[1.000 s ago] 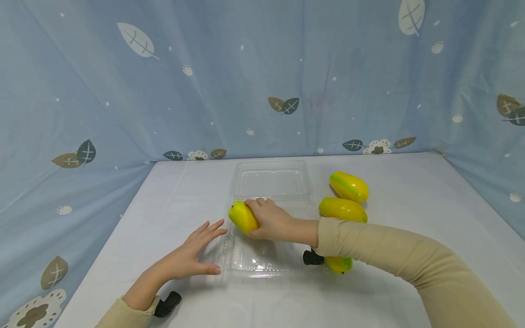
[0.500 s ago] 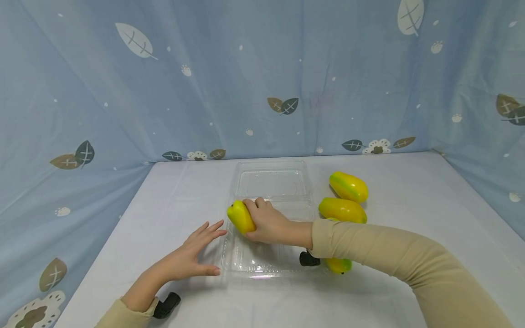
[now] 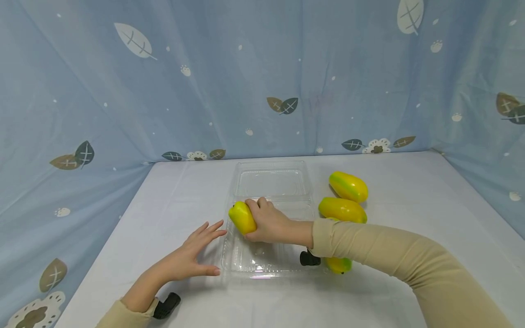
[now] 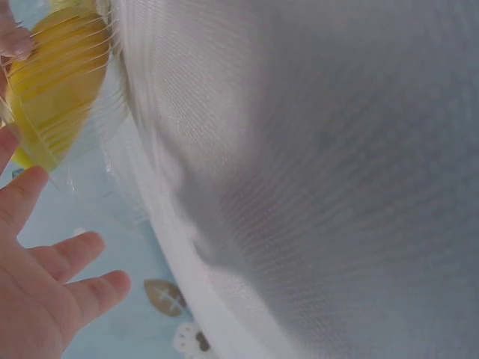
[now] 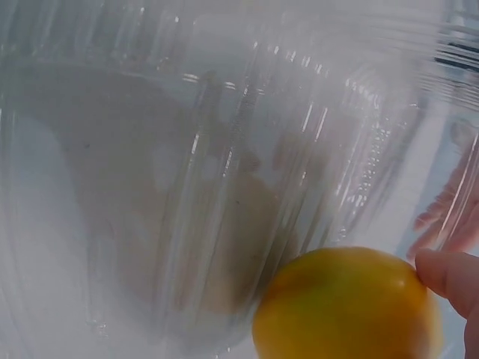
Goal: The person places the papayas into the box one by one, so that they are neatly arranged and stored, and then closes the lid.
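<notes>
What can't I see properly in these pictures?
Head view: much of the lowest yellow fruit; the right sleeve hides it.
Head view: one end of the held fruit; the right hand covers it.
Left wrist view: part of the left hand; cut off by the left edge.
Right wrist view: part of the held fruit; cut off by the bottom edge.

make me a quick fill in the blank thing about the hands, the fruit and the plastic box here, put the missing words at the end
1. The right hand grips a fruit whose main color is ____.
2. The left hand, with its fingers spread, holds ____.
3. The clear plastic box is not closed but ____.
4. In the head view, the loose fruits lie to the ____ of the box.

Missing words: yellow; nothing; open; right
</notes>
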`<state>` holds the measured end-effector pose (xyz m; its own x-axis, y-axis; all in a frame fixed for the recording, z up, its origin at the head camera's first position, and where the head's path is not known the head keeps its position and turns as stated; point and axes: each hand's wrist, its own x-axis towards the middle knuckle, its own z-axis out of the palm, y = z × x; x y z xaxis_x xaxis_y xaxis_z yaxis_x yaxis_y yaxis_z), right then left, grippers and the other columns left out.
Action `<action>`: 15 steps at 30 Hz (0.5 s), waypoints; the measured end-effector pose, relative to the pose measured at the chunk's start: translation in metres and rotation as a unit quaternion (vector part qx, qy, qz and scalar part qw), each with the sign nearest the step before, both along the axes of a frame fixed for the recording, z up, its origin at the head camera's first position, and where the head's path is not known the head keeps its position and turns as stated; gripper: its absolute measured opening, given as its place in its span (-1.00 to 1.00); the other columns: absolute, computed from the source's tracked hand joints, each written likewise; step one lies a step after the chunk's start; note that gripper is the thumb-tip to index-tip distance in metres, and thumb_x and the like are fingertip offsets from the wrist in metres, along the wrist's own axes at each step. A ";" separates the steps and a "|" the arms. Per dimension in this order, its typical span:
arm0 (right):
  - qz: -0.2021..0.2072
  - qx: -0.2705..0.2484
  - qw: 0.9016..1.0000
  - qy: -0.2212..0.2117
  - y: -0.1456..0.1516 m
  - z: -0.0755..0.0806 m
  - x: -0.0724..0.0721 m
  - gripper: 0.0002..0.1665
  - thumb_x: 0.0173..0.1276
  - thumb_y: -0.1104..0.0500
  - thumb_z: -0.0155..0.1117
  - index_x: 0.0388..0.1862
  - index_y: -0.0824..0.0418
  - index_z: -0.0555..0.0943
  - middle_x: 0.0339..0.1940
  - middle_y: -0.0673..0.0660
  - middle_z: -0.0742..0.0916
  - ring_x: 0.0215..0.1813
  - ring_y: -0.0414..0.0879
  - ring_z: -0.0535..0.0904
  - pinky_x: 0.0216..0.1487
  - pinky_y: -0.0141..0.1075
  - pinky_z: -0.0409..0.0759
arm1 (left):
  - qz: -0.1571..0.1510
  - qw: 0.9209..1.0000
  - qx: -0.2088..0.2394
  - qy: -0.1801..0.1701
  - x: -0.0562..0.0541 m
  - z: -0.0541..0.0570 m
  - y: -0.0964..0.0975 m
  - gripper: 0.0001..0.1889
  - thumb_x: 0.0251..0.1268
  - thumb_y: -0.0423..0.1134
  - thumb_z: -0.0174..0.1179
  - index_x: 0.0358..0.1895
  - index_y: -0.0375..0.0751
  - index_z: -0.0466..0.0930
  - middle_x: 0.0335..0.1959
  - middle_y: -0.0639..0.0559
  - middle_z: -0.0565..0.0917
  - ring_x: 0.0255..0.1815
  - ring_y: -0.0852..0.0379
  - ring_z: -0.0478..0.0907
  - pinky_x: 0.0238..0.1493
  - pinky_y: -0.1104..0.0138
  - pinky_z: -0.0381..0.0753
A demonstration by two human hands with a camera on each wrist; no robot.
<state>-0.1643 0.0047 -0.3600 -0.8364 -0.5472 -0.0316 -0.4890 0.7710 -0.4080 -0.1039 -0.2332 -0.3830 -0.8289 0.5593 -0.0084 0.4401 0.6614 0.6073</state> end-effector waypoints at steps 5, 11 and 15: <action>-0.002 0.009 1.000 -0.006 0.000 0.003 0.001 -0.07 0.02 -0.06 0.40 0.31 0.18 0.20 -0.07 0.21 0.47 -0.18 -0.04 0.40 -0.25 -0.31 0.51 | -0.001 1.000 -0.001 0.002 0.000 0.000 0.000 -0.17 -0.05 0.04 0.35 0.34 -0.06 0.21 0.46 0.00 0.03 0.41 -0.35 -0.19 0.12 -0.41 -0.04; -0.008 0.014 1.000 -0.017 0.002 0.006 0.001 -0.05 0.02 -0.07 0.40 0.33 0.17 0.19 -0.03 0.22 0.47 -0.15 -0.02 0.41 -0.20 -0.27 0.52 | -0.003 1.000 0.005 0.002 0.000 -0.001 0.000 -0.17 -0.05 0.03 0.35 0.34 -0.08 0.21 0.46 0.00 0.04 0.41 -0.35 -0.19 0.12 -0.40 -0.04; -0.011 0.016 1.000 -0.019 0.002 0.007 0.001 -0.04 0.02 -0.09 0.40 0.34 0.16 0.19 0.01 0.24 0.47 -0.11 0.01 0.42 -0.16 -0.24 0.53 | -0.005 1.000 0.008 0.003 0.000 -0.001 0.000 -0.17 -0.05 0.02 0.36 0.34 -0.09 0.22 0.46 -0.03 0.04 0.41 -0.36 -0.19 0.12 -0.40 -0.05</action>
